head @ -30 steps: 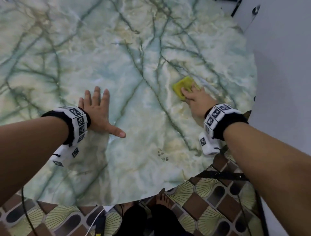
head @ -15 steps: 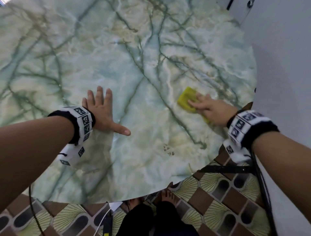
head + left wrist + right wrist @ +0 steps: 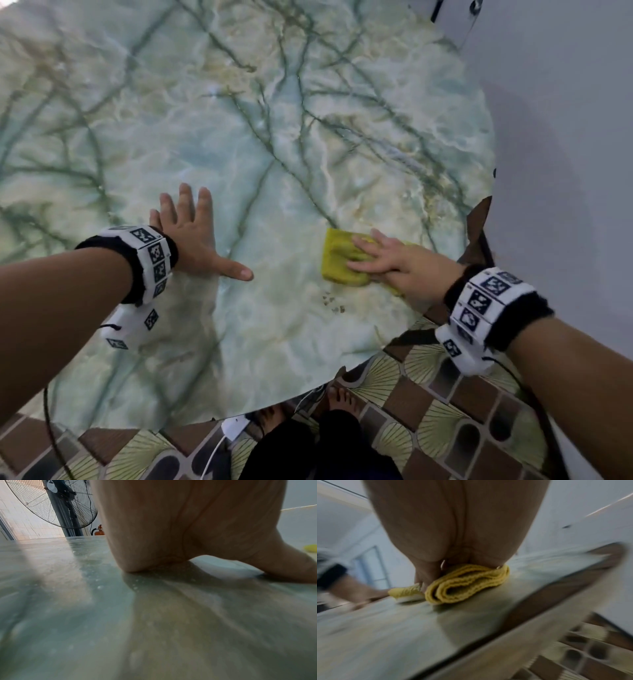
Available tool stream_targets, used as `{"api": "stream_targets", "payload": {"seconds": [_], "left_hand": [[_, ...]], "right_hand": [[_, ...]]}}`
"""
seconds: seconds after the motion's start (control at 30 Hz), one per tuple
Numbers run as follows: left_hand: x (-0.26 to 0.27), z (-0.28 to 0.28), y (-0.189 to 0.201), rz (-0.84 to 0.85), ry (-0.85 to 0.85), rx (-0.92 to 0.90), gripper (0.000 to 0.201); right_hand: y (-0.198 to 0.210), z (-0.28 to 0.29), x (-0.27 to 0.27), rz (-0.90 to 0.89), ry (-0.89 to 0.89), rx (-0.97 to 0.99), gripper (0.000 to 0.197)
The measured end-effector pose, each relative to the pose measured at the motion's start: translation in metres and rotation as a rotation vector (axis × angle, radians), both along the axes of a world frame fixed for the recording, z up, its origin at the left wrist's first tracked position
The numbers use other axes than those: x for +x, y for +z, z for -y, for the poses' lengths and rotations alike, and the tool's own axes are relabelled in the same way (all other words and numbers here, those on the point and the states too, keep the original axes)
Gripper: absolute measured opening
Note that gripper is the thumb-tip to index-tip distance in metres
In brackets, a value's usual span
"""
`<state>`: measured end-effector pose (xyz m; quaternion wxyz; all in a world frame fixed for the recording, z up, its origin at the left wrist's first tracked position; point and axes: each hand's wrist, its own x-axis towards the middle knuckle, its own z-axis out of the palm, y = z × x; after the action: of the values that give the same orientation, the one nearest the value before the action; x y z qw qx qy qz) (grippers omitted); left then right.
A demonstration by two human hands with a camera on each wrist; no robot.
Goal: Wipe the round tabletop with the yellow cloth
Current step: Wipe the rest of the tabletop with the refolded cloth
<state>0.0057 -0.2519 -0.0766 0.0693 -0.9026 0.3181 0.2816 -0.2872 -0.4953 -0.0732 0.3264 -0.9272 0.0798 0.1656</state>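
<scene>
The round tabletop (image 3: 274, 137) is glossy green-veined marble and fills most of the head view. A folded yellow cloth (image 3: 337, 255) lies on it near the right front edge. My right hand (image 3: 383, 257) presses flat on the cloth with straight fingers pointing left. In the right wrist view the cloth (image 3: 464, 584) is bunched in folds under my palm. My left hand (image 3: 195, 233) lies flat on the marble to the left, fingers spread, thumb pointing toward the cloth. Far right in the left wrist view, a sliver of the cloth (image 3: 310, 548) shows beyond my thumb.
A few small specks (image 3: 332, 303) lie on the marble just in front of the cloth. A white wall (image 3: 565, 137) runs close along the table's right side. Patterned floor tiles (image 3: 445, 411) and my bare feet (image 3: 339, 401) are below the front edge. A standing fan (image 3: 56, 503) stands beyond the table.
My right hand has slid the cloth toward me and leftward along the right front part of the table, turning to point left. The left hand has stayed planted.
</scene>
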Motion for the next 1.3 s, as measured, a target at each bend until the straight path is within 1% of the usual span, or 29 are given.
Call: {"api": "stream_targets", "payload": {"seconds": [0.07,0.13,0.2,0.27,0.4,0.47,0.57,0.67,0.77,0.83,0.93,0.97,1.03,1.1,1.13,1.2,1.3], "left_hand": [[-0.001,0.000,-0.001,0.007,0.001,-0.002,0.185],[-0.001,0.000,0.000,0.010,0.000,-0.002,0.185],[-0.001,0.000,0.000,0.006,0.000,-0.001,0.186],[0.000,-0.001,0.001,0.001,-0.002,-0.003,0.185],[0.000,-0.001,0.000,-0.012,-0.015,-0.018,0.186],[0.000,-0.002,0.002,-0.030,-0.028,-0.028,0.186],[0.005,-0.012,0.008,-0.054,-0.095,-0.054,0.181],[0.016,-0.042,0.015,-0.062,-0.120,-0.093,0.172],[0.035,-0.084,0.017,-0.020,-0.098,-0.031,0.173],[0.044,-0.109,0.013,0.004,-0.106,0.021,0.174],[0.050,-0.129,0.005,0.015,-0.114,0.055,0.173],[0.050,-0.130,0.004,0.011,-0.110,0.062,0.173],[0.052,-0.128,0.002,0.003,-0.105,0.068,0.175],[0.053,-0.126,0.001,-0.001,-0.111,0.066,0.176],[0.054,-0.126,0.001,0.004,-0.116,0.066,0.176],[0.054,-0.127,-0.001,0.012,-0.122,0.068,0.176],[0.054,-0.129,-0.002,0.023,-0.125,0.054,0.177]], "right_hand": [[0.004,0.039,-0.003,-0.005,-0.181,-0.087,0.043],[0.003,0.069,0.006,-0.014,-0.365,-0.151,0.044],[0.000,0.077,0.016,-0.031,-0.505,-0.165,0.045],[-0.004,0.060,0.022,-0.031,-0.564,-0.187,0.046],[-0.007,-0.014,0.029,0.014,-0.458,-0.203,0.053],[-0.007,-0.030,0.044,0.003,-0.457,-0.240,0.057],[-0.002,-0.020,0.080,-0.069,-0.461,-0.336,0.056],[0.003,0.002,0.125,-0.164,-0.444,-0.413,0.052],[0.012,0.003,0.185,-0.219,-0.464,-0.472,0.053],[0.016,-0.019,0.224,-0.207,-0.382,-0.509,0.054],[0.010,-0.078,0.260,-0.122,-0.136,-0.451,0.056],[0.005,-0.100,0.264,-0.100,-0.038,-0.422,0.057],[0.002,-0.142,0.255,-0.118,0.140,-0.395,0.058],[0.005,-0.164,0.233,-0.148,0.260,-0.406,0.058],[0.009,-0.166,0.218,-0.140,0.291,-0.418,0.058],[0.012,-0.159,0.186,-0.095,0.303,-0.408,0.057],[0.015,-0.153,0.133,-0.047,0.208,-0.313,0.049]]}}
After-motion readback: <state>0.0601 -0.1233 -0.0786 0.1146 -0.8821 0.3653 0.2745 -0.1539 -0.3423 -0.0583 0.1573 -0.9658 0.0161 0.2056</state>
